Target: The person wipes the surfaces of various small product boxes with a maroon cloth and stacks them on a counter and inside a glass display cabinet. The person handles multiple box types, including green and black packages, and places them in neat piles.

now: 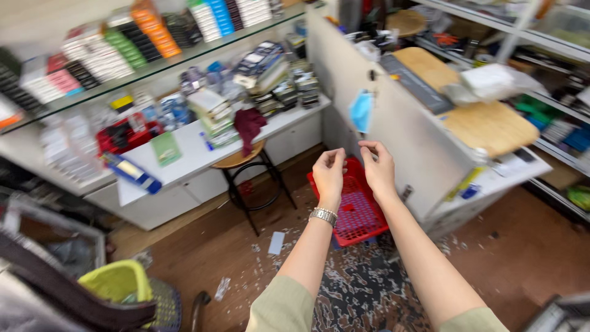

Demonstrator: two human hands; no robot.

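Both hands are raised side by side above a red basket [356,212]. The left hand [329,173], with a metal watch [323,216] at the wrist, has its fingers curled and the thumb brought to the fingertips. The right hand [377,169] is shaped likewise, thumb and forefinger drawn together in a pinch. Whether anything is gripped between the fingertips cannot be told; no object is made out there. The two hands lie near each other but apart.

The basket is seen on the floor [246,258] directly beneath the hands, against the foot of a white counter [393,141]. A blue face mask [361,110] is hung on the counter's side, just above the right hand. Wooden boards [488,126] are laid on the counter top.

To the left of the basket a round stool [246,163] is placed, with a dark red cloth [249,126] draped over it. Behind the stool a low white shelf [184,160] is loaded with stacked boxes and packets. Paper scraps [276,243] are scattered over the floor. A yellow-green bin [117,280] is shown at lower left.
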